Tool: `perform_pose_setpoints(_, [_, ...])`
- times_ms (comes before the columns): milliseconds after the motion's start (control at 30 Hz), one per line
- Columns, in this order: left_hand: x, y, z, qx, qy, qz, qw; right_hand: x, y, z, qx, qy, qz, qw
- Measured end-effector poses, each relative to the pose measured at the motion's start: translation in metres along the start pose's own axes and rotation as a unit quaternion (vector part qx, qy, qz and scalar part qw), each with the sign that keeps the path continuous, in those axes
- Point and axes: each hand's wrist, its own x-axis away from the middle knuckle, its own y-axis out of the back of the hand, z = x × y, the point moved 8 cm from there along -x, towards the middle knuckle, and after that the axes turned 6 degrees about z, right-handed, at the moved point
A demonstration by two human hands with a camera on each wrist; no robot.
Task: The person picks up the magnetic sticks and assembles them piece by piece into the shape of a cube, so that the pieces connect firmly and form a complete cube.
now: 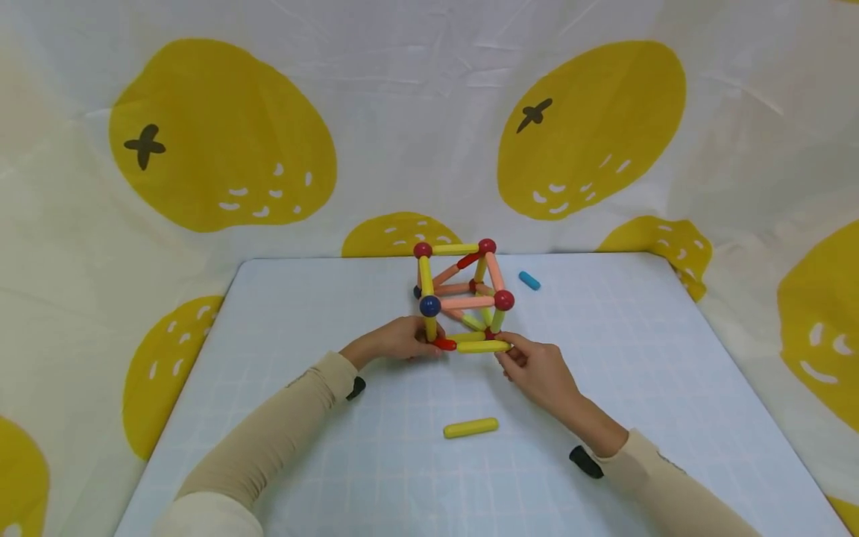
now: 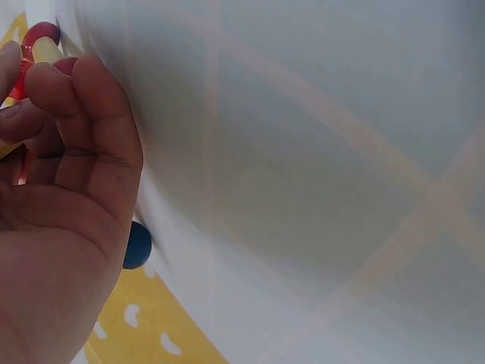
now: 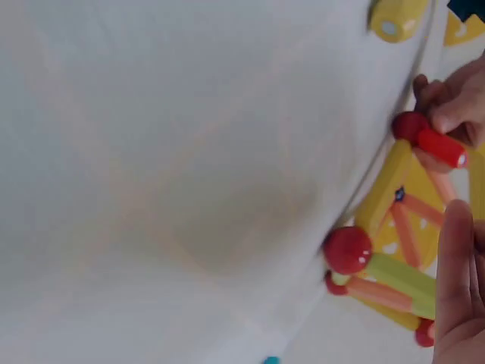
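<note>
A cube-like frame (image 1: 467,303) of yellow, pink and green rods joined by red and dark blue balls stands on the table. At its lower front left corner, my left hand (image 1: 404,337) pinches a short red rod (image 1: 444,344). My right hand (image 1: 540,371) pinches the right end of a yellow rod (image 1: 478,347), whose left end meets the red rod. Behind it lies the frame's bottom yellow rod. A red ball (image 3: 348,250) at the lower right corner shows in the right wrist view. In the left wrist view, curled fingers (image 2: 83,114) partly hide the red piece.
A loose yellow rod (image 1: 470,427) lies on the table in front of the hands. A short blue rod (image 1: 529,280) lies behind the frame to the right. The pale checked table covering (image 1: 376,477) meets a fruit-printed cloth (image 1: 416,112) at the back.
</note>
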Motion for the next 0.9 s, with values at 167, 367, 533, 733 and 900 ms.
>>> perform_pose_setpoints(167, [0.0, 0.001, -0.001, -0.004, -0.011, -0.002, 0.9999, -0.001, 0.009, 0.026, 0.084, 0.075, -0.043, 0.993])
perform_pose_setpoints(367, [0.0, 0.001, -0.004, -0.009, -0.022, -0.003, 0.9997, 0.0, 0.007, 0.043, 0.111, 0.1, -0.037, 0.988])
perform_pose_setpoints(533, [0.001, 0.003, -0.003, -0.006, -0.014, -0.01, 0.9998, -0.007, 0.001, 0.043, 0.034, 0.062, -0.019, 0.997])
perform_pose_setpoints(733, [0.002, 0.002, -0.003, -0.005, -0.003, -0.021, 0.9998, -0.019, -0.021, 0.011, -0.154, -0.1, 0.019, 0.983])
perform_pose_setpoints(900, [0.003, 0.005, -0.006, -0.014, -0.005, -0.046, 0.9988, -0.03, -0.03, -0.007, -0.259, -0.2, 0.014, 0.945])
